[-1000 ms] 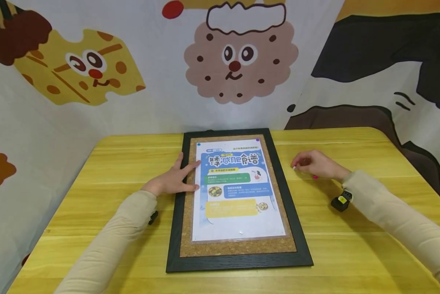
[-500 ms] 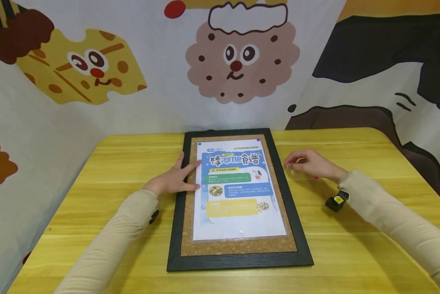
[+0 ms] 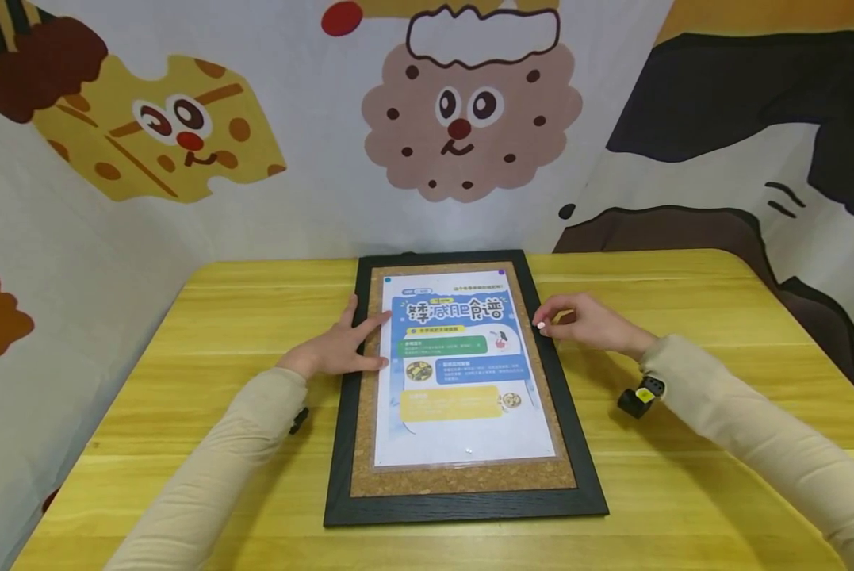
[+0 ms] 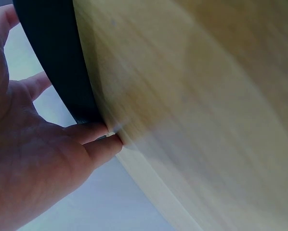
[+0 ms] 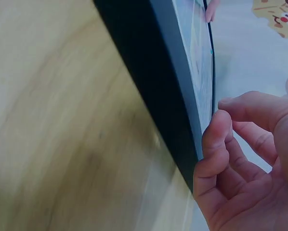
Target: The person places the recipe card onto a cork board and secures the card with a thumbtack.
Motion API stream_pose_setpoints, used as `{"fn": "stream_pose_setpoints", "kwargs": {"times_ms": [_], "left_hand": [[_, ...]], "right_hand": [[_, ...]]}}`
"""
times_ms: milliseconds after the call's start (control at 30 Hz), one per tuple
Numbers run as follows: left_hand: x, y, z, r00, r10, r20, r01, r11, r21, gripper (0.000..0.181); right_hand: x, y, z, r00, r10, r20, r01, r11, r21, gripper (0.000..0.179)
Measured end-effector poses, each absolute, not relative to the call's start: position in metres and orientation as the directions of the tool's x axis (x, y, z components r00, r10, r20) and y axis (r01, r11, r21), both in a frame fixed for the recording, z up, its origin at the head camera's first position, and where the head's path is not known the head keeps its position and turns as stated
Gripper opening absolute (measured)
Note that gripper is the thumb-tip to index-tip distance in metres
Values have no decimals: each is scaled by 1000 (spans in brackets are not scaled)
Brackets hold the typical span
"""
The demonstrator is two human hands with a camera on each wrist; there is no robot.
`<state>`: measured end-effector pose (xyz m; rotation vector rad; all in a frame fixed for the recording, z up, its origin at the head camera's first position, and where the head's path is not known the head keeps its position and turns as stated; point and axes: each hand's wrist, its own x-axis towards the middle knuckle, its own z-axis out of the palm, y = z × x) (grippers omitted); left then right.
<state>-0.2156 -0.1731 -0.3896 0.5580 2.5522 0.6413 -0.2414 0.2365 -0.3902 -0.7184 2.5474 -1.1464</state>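
Observation:
A black-framed cork board (image 3: 462, 482) lies on the wooden table, bearing a printed sheet (image 3: 462, 440) with blue, green and yellow panels. A blue pin (image 3: 388, 279) and a purple pin (image 3: 501, 272) sit at the sheet's top corners. My left hand (image 3: 330, 349) rests spread across the board's left side, its fingertips on the sheet's left edge; some fingers (image 4: 103, 149) show beside the frame in the left wrist view. At the frame's right side, my right hand (image 3: 587, 323) pinches a small white pin (image 3: 541, 325) between thumb and forefinger. In the right wrist view the pin is hidden by the fingertips.
The yellow wooden table (image 3: 248, 317) stretches out on both sides of the board. Behind it hangs a white cloth backdrop (image 3: 312, 214) with cartoon food drawings. A black wrist camera (image 3: 637, 400) hangs under the right wrist.
My right hand has moved left from the table to the board's right frame edge, still pinching the small white pin. A pink object under it is now out of sight. My left hand stays put.

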Motion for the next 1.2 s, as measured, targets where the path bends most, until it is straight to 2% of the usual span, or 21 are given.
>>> {"fn": "stream_pose_setpoints", "kwargs": {"times_ms": [267, 633, 1200], "left_hand": [[-216, -172, -389, -817, 481, -317, 273, 807, 523, 83], [-215, -172, -387, -816, 482, -318, 277, 810, 518, 82], [-217, -173, -390, -816, 474, -332, 266, 816, 513, 83]], "right_hand": [[-239, 221, -391, -813, -581, -25, -329, 496, -804, 12], [-236, 196, -394, -762, -648, -8, -384, 461, -800, 13], [-231, 161, -395, -698, -715, -38, -384, 419, -823, 8]]}}
